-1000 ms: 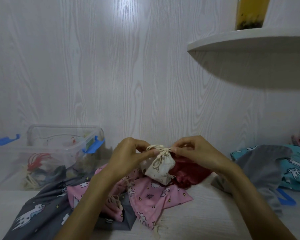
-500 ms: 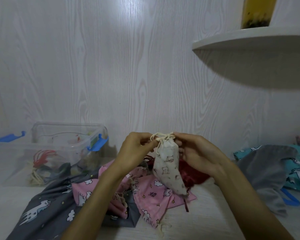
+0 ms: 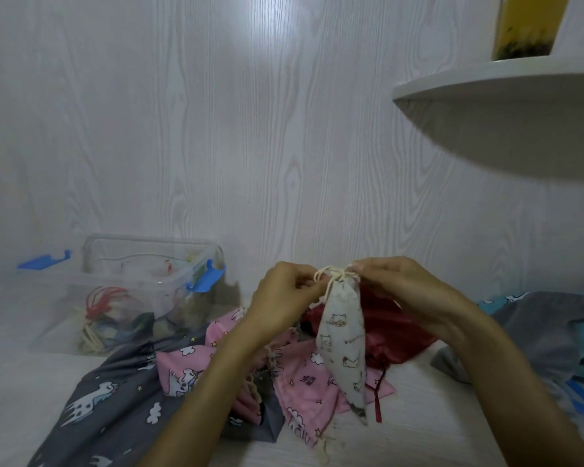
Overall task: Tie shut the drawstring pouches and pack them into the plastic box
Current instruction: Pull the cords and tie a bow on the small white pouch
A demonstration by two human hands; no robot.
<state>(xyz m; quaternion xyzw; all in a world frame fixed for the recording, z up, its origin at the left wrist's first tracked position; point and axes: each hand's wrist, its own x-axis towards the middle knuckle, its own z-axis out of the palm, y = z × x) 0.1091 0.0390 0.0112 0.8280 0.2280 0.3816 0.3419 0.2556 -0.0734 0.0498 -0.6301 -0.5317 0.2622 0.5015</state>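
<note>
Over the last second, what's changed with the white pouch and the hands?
The white pouch has been lifted off the cloth pile and now hangs lengthwise from its cord. The left hand and right hand still pinch the drawstring at its neck, a little higher. The plastic box, pink pouch and red pouch stayed put.

A pale wood-grain wall (image 3: 216,129) carries a white curved shelf (image 3: 506,82) at upper right.

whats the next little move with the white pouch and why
Probably pull the cord ends apart to snug the knot. Both hands, left hand and right hand, pinch the cream drawstring at the gathered neck of the white pouch, which hangs free, not yet in the plastic box.
</note>
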